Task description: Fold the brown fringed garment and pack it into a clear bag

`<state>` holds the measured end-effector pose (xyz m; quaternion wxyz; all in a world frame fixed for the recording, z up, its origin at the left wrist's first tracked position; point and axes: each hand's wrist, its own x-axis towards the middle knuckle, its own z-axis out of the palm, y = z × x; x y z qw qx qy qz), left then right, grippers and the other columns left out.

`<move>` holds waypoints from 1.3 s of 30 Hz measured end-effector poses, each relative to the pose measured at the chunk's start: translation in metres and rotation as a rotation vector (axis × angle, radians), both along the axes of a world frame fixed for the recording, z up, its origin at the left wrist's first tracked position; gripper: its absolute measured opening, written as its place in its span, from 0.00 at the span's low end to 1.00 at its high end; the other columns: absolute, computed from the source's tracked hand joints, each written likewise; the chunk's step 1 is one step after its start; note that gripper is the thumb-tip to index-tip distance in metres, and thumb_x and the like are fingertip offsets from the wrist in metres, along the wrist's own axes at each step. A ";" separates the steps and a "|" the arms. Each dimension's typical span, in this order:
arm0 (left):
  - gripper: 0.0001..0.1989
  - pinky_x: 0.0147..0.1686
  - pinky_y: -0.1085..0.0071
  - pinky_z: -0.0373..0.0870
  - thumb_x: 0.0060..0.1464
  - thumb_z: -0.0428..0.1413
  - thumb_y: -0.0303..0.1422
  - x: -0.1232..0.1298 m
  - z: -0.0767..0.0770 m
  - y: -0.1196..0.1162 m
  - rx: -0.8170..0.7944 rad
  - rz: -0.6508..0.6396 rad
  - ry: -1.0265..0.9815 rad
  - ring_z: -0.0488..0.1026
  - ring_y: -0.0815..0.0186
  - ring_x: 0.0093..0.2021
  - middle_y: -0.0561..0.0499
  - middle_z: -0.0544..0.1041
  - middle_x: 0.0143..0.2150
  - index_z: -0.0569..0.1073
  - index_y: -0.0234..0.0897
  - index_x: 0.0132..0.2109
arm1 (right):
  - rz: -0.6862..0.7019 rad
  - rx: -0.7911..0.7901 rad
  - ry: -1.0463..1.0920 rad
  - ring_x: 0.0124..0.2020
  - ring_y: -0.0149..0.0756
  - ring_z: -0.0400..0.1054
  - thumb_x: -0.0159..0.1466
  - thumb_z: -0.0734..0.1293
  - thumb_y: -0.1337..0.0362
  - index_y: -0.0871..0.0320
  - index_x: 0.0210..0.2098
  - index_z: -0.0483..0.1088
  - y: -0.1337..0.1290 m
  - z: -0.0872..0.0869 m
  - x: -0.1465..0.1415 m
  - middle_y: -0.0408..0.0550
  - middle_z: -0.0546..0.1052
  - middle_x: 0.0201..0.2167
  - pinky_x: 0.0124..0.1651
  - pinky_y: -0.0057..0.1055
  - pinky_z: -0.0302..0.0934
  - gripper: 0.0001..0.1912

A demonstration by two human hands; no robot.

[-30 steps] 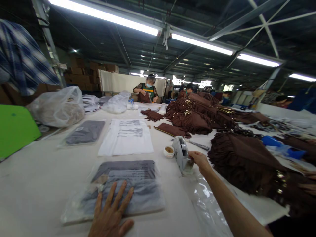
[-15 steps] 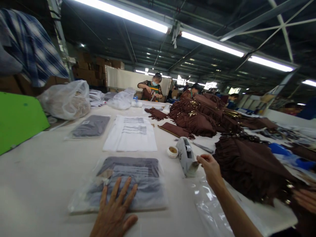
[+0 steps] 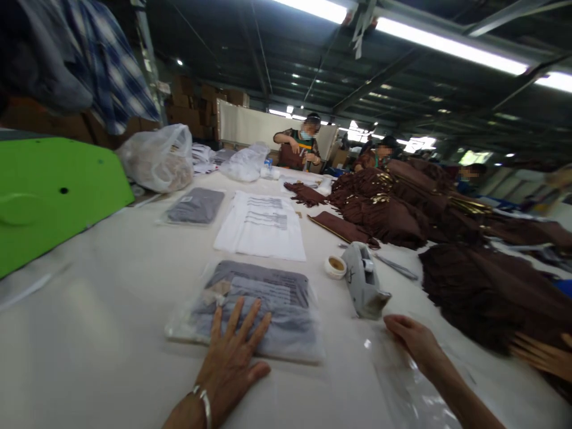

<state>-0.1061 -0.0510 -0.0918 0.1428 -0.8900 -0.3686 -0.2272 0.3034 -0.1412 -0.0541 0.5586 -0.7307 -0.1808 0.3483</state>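
Note:
My left hand [image 3: 239,348] lies flat with fingers spread on a grey folded item in a clear bag [image 3: 286,322]. Just in front of the grey tape dispenser [image 3: 361,280], my right hand [image 3: 413,339] has its thumb and fingers pinched together; whatever they hold is too small to make out. Beneath that hand lies a clear plastic bag [image 3: 397,381]. A tape roll [image 3: 335,267] stands left of the dispenser. Farther back are a white printed bag stack [image 3: 263,226] and another bagged grey item [image 3: 194,207].
Brown fringed pieces [image 3: 487,292] are heaped on the right, where another person's hand [image 3: 543,354] rests. Scissors [image 3: 395,265] lie behind the dispenser. At the left stands a green panel [image 3: 58,196], with a full plastic bag [image 3: 158,158] behind it. A masked person [image 3: 299,146] works across the table.
The view has swung left. My right hand has moved from the dispenser's front end towards me, still pinched. My left hand stays flat on the bagged item.

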 end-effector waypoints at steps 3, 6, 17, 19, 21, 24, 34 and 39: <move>0.43 0.61 0.35 0.21 0.48 0.59 0.53 0.001 0.005 -0.006 -0.090 0.023 0.065 0.43 0.42 0.68 0.50 0.53 0.69 0.51 0.52 0.67 | 0.204 -0.135 -0.330 0.23 0.35 0.63 0.39 0.74 0.50 0.57 0.24 0.75 0.003 0.016 -0.004 0.45 0.74 0.20 0.26 0.30 0.58 0.18; 0.46 0.60 0.30 0.25 0.47 0.62 0.50 0.003 0.010 -0.009 -0.206 0.034 0.092 0.40 0.40 0.68 0.49 0.48 0.71 0.48 0.51 0.67 | 0.639 -0.194 -0.653 0.28 0.39 0.66 0.49 0.69 0.47 0.54 0.26 0.75 0.026 0.053 -0.044 0.45 0.76 0.24 0.31 0.31 0.59 0.17; 0.41 0.59 0.27 0.32 0.55 0.54 0.50 0.002 0.009 -0.010 -0.390 0.000 0.017 0.33 0.42 0.69 0.52 0.40 0.72 0.40 0.54 0.68 | 1.613 -0.036 -1.675 0.29 0.39 0.68 0.55 0.67 0.69 0.56 0.26 0.74 0.151 0.083 -0.224 0.47 0.77 0.25 0.39 0.34 0.58 0.04; 0.40 0.60 0.28 0.31 0.56 0.52 0.51 0.002 0.008 -0.010 -0.403 -0.013 -0.004 0.32 0.42 0.69 0.52 0.38 0.72 0.40 0.53 0.68 | 1.642 -0.026 -1.709 0.28 0.40 0.68 0.54 0.70 0.66 0.56 0.25 0.74 0.161 0.071 -0.230 0.47 0.77 0.24 0.40 0.35 0.58 0.02; 0.40 0.60 0.28 0.30 0.56 0.53 0.51 0.002 0.008 -0.011 -0.413 -0.016 -0.009 0.32 0.42 0.69 0.52 0.38 0.72 0.41 0.53 0.68 | 1.652 -0.008 -1.745 0.31 0.43 0.69 0.51 0.74 0.61 0.57 0.29 0.75 0.168 0.066 -0.230 0.49 0.77 0.28 0.41 0.37 0.59 0.08; 0.41 0.60 0.28 0.30 0.55 0.54 0.53 0.002 0.008 -0.011 -0.423 -0.023 -0.005 0.32 0.42 0.69 0.51 0.39 0.72 0.43 0.52 0.68 | 1.580 0.077 -1.815 0.40 0.50 0.68 0.44 0.78 0.53 0.59 0.36 0.73 0.179 0.068 -0.224 0.55 0.76 0.37 0.44 0.40 0.58 0.24; 0.43 0.59 0.27 0.32 0.51 0.58 0.50 0.004 0.004 -0.010 -0.328 0.017 0.019 0.37 0.41 0.69 0.49 0.46 0.71 0.45 0.54 0.68 | 0.536 0.097 -1.551 0.51 0.52 0.64 0.59 0.64 0.56 0.57 0.45 0.70 0.151 0.084 -0.038 0.56 0.74 0.46 0.54 0.47 0.54 0.18; 0.40 0.60 0.33 0.22 0.49 0.60 0.50 0.004 -0.001 -0.006 -0.118 0.022 -0.025 0.44 0.41 0.68 0.48 0.55 0.69 0.53 0.53 0.66 | 0.109 -0.188 -0.724 0.37 0.53 0.71 0.47 0.71 0.55 0.56 0.27 0.70 0.084 0.080 0.043 0.50 0.75 0.24 0.44 0.47 0.62 0.12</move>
